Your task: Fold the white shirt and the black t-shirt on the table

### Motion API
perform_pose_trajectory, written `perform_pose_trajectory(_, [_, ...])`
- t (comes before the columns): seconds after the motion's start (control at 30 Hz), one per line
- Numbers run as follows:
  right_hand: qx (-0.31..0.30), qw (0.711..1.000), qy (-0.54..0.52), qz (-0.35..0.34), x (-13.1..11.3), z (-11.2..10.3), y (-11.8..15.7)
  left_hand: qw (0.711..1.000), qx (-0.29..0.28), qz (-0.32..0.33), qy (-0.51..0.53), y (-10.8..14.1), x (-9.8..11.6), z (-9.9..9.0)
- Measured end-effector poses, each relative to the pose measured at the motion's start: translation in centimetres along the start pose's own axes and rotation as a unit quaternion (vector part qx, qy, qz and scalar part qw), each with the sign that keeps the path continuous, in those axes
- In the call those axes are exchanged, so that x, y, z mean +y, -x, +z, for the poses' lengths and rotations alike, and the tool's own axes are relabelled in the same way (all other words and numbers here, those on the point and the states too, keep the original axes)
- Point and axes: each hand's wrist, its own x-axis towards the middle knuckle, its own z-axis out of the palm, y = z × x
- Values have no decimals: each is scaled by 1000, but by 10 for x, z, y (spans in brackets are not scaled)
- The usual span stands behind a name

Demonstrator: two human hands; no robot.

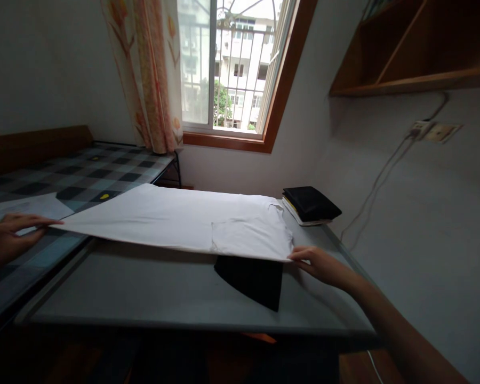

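Note:
A white T-shirt (176, 216) is stretched lengthwise above the grey table (144, 288), with what looks like a sleeve (248, 234) lying folded over its right part. My left hand (14, 234) pinches its left corner, out over the bed side. At the opposite end, my right hand (314, 261) grips the near right corner between thumb and fingers. Both hands keep the near edge taut. From beneath that edge a black flat piece (254, 280) sticks out onto the table; whether it belongs to the shirt I cannot tell.
Folded clothes with a black one on top (312, 201) lie at the table's back right corner. A checked bed (100, 165) adjoins on the left, bearing a white item (28, 205). A cable (378, 184) runs down the right wall, below a wooden shelf (416, 80).

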Motion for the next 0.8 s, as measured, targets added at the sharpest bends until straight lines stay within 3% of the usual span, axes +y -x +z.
perform_pose_trajectory(0.1, [-2,1000,1,-7,-6,12,-7,995,23,-49,82,2,18,2])
perform_pose_trajectory(0.3, [69,995,-72,13,8,19,-21,964,-19,-177,197,-14,48,-5])
perform_pose_trajectory(0.5, [239,952,-163,100,37,24,-42,904,30,-278,323,-44,52,9])
perform_pose_trajectory(0.63, [338,899,-239,140,59,22,-70,879,59,-294,371,-73,56,24])
perform_pose_trajectory(0.73, [365,877,-261,173,78,19,-98,891,58,-270,360,-94,65,30])
perform_pose_trajectory(0.8, [362,881,-230,201,89,20,-115,902,55,-271,331,-108,71,37])
